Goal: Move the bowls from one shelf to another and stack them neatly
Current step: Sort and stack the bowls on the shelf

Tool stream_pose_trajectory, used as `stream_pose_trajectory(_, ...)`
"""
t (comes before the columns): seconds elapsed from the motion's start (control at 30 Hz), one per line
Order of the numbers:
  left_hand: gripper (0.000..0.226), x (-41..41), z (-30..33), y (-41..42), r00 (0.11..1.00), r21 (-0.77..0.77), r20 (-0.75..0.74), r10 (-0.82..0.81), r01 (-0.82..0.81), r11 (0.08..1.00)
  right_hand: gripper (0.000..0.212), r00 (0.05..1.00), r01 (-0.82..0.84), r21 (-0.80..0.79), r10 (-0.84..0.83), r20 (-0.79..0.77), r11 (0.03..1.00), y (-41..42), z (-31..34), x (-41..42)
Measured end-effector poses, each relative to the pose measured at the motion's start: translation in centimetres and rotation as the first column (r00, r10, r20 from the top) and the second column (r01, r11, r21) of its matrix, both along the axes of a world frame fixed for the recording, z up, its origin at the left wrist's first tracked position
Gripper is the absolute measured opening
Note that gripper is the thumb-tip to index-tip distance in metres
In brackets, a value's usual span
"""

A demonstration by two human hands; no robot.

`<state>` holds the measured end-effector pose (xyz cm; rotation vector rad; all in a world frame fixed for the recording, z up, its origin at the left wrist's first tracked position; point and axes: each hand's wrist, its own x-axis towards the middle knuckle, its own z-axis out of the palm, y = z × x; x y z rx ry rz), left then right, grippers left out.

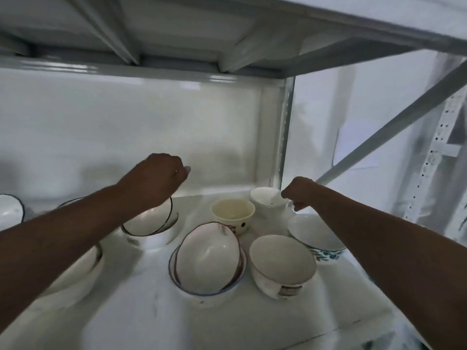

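We see the left hand point(161, 176) curled over the black-rimmed bowl point(151, 222), fingers bent downward; whether they grip the rim we cannot tell, since the wrist hides the contact. The right hand point(300, 194) is closed into a loose fist at the edge of the small white bowl point(269, 199) in the back corner; its fingertips are tucked out of sight. On the white shelf point(141, 314) also sit a cream bowl point(232, 214), a pink-rimmed bowl point(208, 256) tilted inside a blue-rimmed one, a plain bowl point(281, 265) and a green-patterned bowl point(316, 236). The left forearm covers part of another bowl; one more is cut off at the left edge.
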<state>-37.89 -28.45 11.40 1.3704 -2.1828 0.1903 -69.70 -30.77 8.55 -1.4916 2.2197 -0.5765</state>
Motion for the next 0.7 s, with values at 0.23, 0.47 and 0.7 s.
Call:
stream_pose_trajectory(0.23,0.041,-7.3,-3.3,-3.3,0.983,0.207,0.134,0.129,-0.155,0.966,0.025,1.000,-0.017,0.117,0.017,-0.001,0.993,-3.2,-2.7,-0.6)
stream_pose_trajectory(0.47,0.035,-9.6,-4.9,-4.6,0.945,0.628,0.055,0.323,-0.284,0.724,0.020,0.992,-0.067,0.184,0.085,-0.094,0.981,-4.3,-3.1,-1.6)
stream_pose_trajectory(0.7,0.021,-10.1,-7.2,-5.7,0.927,0.748,-0.095,0.363,-0.174,0.640,0.018,0.994,-0.110,0.211,0.108,0.024,0.971,-4.0,-3.0,-2.9)
